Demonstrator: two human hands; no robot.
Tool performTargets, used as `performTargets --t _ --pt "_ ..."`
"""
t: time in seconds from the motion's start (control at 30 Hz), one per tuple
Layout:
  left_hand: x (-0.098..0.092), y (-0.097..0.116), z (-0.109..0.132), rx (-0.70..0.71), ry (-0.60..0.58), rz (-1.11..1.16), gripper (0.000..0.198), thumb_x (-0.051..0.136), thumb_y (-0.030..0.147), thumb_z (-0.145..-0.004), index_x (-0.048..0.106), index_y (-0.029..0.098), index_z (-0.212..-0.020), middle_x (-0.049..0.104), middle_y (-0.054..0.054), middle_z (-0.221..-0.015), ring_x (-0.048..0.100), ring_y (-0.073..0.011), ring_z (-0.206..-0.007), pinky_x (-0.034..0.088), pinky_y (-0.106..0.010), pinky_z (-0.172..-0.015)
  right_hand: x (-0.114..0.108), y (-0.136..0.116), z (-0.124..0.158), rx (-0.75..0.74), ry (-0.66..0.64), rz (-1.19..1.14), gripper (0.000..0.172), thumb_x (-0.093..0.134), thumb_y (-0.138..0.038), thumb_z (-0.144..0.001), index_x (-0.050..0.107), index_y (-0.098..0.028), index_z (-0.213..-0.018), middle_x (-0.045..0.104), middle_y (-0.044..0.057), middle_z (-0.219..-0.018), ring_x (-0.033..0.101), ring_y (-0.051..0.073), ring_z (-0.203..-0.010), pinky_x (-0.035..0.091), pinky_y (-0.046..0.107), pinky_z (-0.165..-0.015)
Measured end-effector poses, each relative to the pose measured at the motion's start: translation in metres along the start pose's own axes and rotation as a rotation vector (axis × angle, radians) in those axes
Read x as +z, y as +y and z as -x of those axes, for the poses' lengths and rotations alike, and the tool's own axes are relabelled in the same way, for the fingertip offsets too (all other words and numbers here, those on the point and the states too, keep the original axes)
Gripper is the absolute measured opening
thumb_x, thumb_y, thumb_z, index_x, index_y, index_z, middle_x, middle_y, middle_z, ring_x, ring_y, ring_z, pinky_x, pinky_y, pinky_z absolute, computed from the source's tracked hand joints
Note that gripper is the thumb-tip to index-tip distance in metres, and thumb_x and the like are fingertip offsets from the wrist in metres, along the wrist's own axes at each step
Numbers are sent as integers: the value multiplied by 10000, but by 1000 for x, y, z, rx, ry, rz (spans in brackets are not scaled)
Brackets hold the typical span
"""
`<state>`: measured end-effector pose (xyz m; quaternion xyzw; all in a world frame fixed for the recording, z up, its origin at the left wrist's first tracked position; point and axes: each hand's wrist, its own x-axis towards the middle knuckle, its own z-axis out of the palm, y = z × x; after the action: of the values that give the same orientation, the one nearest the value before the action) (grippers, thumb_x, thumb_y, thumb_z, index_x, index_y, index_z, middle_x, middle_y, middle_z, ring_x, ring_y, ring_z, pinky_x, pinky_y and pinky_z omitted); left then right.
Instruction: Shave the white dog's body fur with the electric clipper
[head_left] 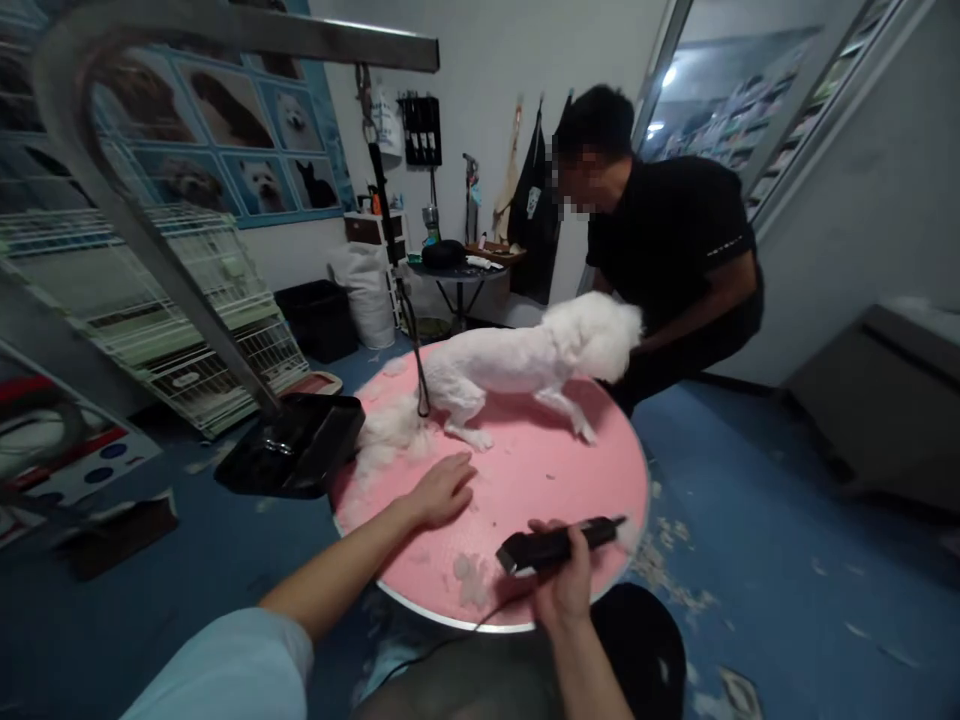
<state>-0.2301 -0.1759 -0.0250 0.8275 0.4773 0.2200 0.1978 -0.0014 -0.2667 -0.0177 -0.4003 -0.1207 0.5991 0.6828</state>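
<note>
A small white dog [517,362] stands on a round pink grooming table [525,480], tethered by a dark leash [397,290] hanging from the overhead arm. My left hand [442,490] lies flat on the pink top with fingers stretched out, just in front of the dog's hind legs. My right hand [566,585] is wrapped round a black hair clipper [559,545] at the table's near edge; its cord trails down toward me. A pile of cut white fur [386,435] lies at the table's left edge. A person in a black shirt [675,260] bends over the dog's head from the far side.
A black tray [296,445] sits on the grooming arm's base left of the table. Wire cages [187,310] stand at the left wall. Fur clippings [667,570] litter the blue floor to the right. A small table with tools [457,265] stands at the back wall. A black stool [645,640] is beneath me.
</note>
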Motion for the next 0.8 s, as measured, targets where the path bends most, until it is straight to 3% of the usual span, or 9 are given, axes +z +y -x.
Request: performTargets --t 0.1,0.17,0.23,0.33,0.47,0.53,0.57,0.67,0.8 --pt "21 27 35 145 -35 -172 406 516 252 -929 647 110 -1286 495 -196 -1536 458 -303 -1442 354 -480 -1225 -13 -3 -16 133 -64 -18 378 751 -546 -684 588 -205 -678 808 122 -949 761 263 -868 600 387 -776" --pt "29 30 66 176 -23 -275 496 485 264 -949 581 95 -1406 486 -191 -1545 478 -301 -1435 402 -495 -1200 -26 -27 -41 1 26 -5 357 732 -530 -660 580 -207 -663 802 136 -967 756 287 -899 596 407 -773" --pt "30 16 104 179 22 -376 510 473 258 -950 578 95 -1422 503 -181 -1531 511 -300 -1411 457 -493 -1160 -46 -66 -67 -223 219 3 330 709 -520 -634 569 -223 -661 781 87 -818 737 265 -791 583 391 -712" --pt "20 -29 164 98 153 -510 492 439 307 -1001 578 134 -1440 520 -146 -1520 552 -280 -1376 513 -459 -1110 -79 -125 -91 -417 347 -29 285 621 -543 -706 547 -268 -705 712 -13 -694 703 225 -770 564 361 -724" --pt "0 -70 218 -231 430 -658 544 332 356 -1009 724 47 -1225 659 -249 -1319 668 -362 -1199 562 -528 -1008 -105 -144 -83 -480 345 -70 296 592 -550 -709 527 -267 -650 743 8 -786 701 225 -810 555 369 -728" --pt "-5 -63 213 -395 573 -704 590 327 390 -998 744 7 -1163 631 -325 -1299 652 -432 -1189 548 -590 -982 -104 -124 -70 -413 227 -71 332 618 -569 -685 576 -241 -645 778 40 -922 715 227 -872 553 353 -723" --pt "-5 -52 201 -369 561 -680 565 353 396 -996 736 36 -1204 608 -306 -1350 626 -427 -1232 530 -587 -1014 -100 -110 -63 -368 161 -57 338 640 -569 -676 595 -235 -649 784 48 -965 719 230 -907 554 346 -734" --pt "-6 -19 135 -148 346 -535 458 458 377 -986 698 182 -1323 486 -201 -1541 460 -374 -1438 417 -530 -1168 -81 -68 -49 -247 20 13 330 687 -559 -680 629 -234 -670 788 66 -1050 717 248 -986 554 362 -799" --pt "-27 -29 47 -392 305 -478 529 540 364 -942 632 106 -1395 360 -292 -1591 262 -511 -1502 243 -676 -1180 -67 -32 -45 -235 -41 139 323 742 -537 -648 632 -234 -661 789 61 -1066 691 257 -1047 520 372 -902"
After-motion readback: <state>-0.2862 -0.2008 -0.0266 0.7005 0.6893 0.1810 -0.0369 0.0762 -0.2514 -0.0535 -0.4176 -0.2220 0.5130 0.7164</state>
